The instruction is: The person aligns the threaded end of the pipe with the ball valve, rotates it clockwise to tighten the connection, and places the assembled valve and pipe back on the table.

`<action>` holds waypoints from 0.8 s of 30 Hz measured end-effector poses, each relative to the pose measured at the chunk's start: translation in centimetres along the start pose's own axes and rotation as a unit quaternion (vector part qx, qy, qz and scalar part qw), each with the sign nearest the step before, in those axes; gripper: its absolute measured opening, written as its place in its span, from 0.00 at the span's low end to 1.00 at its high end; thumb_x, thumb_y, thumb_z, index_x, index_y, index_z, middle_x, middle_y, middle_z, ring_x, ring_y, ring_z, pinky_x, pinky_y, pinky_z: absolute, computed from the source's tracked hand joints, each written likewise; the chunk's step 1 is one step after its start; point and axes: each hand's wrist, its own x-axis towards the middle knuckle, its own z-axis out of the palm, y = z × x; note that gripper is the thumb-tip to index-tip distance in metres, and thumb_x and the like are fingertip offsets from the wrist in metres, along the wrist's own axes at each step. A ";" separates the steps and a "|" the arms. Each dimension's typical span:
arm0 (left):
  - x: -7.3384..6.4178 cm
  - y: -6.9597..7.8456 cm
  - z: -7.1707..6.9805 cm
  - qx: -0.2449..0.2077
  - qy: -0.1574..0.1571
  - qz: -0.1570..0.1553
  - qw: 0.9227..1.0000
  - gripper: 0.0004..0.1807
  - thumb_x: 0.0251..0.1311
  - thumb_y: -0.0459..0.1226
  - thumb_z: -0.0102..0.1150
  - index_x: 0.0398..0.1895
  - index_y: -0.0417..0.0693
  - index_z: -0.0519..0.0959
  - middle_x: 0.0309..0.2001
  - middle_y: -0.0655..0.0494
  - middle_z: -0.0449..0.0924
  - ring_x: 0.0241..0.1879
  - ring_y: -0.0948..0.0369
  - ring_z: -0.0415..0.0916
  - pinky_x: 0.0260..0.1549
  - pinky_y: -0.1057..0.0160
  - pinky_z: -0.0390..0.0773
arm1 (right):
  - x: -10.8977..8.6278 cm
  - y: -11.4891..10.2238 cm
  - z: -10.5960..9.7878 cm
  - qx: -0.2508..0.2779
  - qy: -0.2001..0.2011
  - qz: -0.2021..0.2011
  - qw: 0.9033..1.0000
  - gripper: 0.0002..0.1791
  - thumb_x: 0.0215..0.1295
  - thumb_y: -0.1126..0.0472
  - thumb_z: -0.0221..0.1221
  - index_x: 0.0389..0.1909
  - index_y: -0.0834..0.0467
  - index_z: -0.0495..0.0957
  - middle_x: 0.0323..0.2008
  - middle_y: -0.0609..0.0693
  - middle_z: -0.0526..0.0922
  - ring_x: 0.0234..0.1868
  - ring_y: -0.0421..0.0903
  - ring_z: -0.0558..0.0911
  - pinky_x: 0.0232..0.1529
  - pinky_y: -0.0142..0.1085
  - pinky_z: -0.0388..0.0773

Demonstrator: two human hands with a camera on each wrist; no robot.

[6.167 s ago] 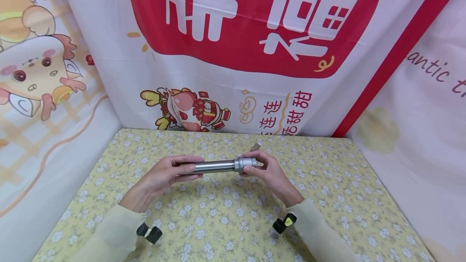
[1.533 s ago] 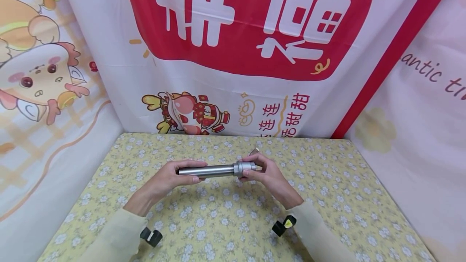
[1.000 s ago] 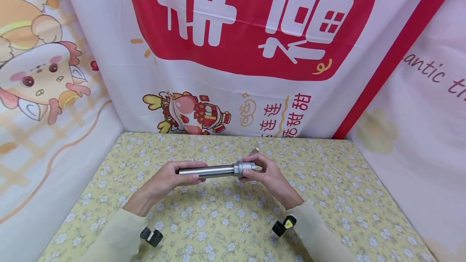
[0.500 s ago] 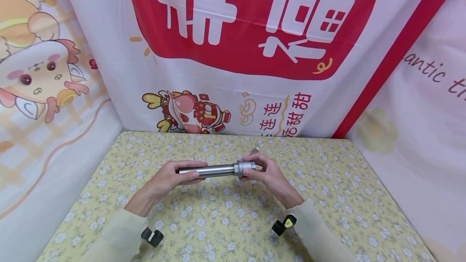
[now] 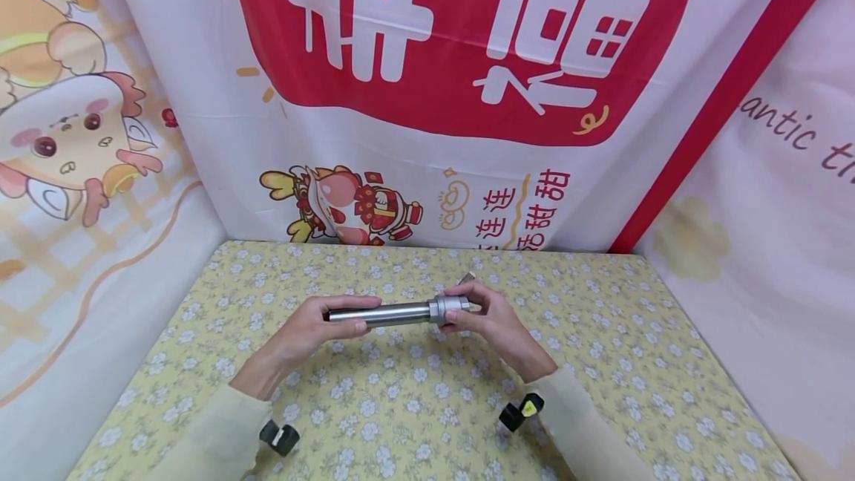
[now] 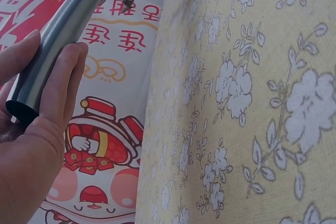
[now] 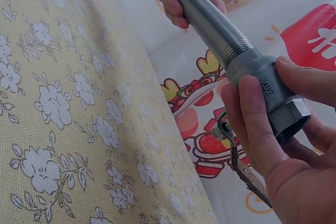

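A smooth steel pipe (image 5: 401, 313) is held level above the table, its threaded end meeting a steel ball valve (image 5: 450, 306). My left hand (image 5: 310, 325) grips the pipe near its free end, thumb on the near side and fingers on the far side. In the left wrist view that open end of the pipe (image 6: 63, 30) faces the palm. My right hand (image 5: 490, 310) holds the valve body between thumb and fingers. Bare threads show beside the valve (image 7: 265, 87), marked 304, in the right wrist view. Its lever handle (image 7: 244, 171) sticks out past the fingers.
A yellow flowered cloth (image 5: 401, 421) covers the table below both hands. Printed white and red fabric (image 5: 427, 121) hangs behind the table, with more printed fabric at both sides. Black bands (image 5: 279, 436) are on both sleeves.
Since the earliest frame, the left hand has shifted its grip, exposing the pipe's free end. Its thumb moved forward over the pipe and back within the last second. The right hand keeps still.
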 end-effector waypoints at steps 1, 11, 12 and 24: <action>0.0 0.0 0.0 0.003 0.001 0.003 1.000 0.26 0.71 0.39 0.73 0.71 0.48 0.83 0.75 0.42 0.77 0.61 0.51 0.84 0.58 0.59 0.85 | 0.0 0.0 0.0 0.001 -0.001 -0.001 1.000 0.27 0.74 0.59 0.71 0.69 0.61 0.78 0.65 0.62 0.77 0.48 0.54 0.92 0.59 0.50 0.88; 0.1 -0.4 0.1 0.007 -0.006 0.021 1.000 0.29 0.69 0.32 0.72 0.73 0.41 0.79 0.75 0.34 0.74 0.58 0.51 0.84 0.55 0.62 0.86 | -0.1 -0.1 -0.1 -0.001 0.000 0.005 1.000 0.26 0.74 0.57 0.72 0.68 0.59 0.79 0.65 0.62 0.77 0.49 0.55 0.92 0.61 0.55 0.87; 0.1 -0.4 0.1 0.011 -0.005 0.021 1.000 0.30 0.68 0.32 0.73 0.73 0.42 0.79 0.75 0.34 0.74 0.59 0.51 0.83 0.55 0.62 0.86 | -0.1 -0.1 -0.1 -0.002 0.000 0.004 1.000 0.26 0.74 0.57 0.72 0.68 0.59 0.79 0.65 0.61 0.77 0.50 0.55 0.92 0.61 0.55 0.86; 0.0 0.1 -0.1 0.049 -0.048 0.026 0.997 0.31 0.72 0.38 0.72 0.77 0.47 0.77 0.70 0.37 0.78 0.60 0.45 0.86 0.56 0.59 0.87 | -0.2 -0.2 0.0 0.004 -0.008 -0.004 1.000 0.27 0.74 0.59 0.71 0.69 0.62 0.77 0.65 0.63 0.77 0.48 0.54 0.92 0.61 0.56 0.87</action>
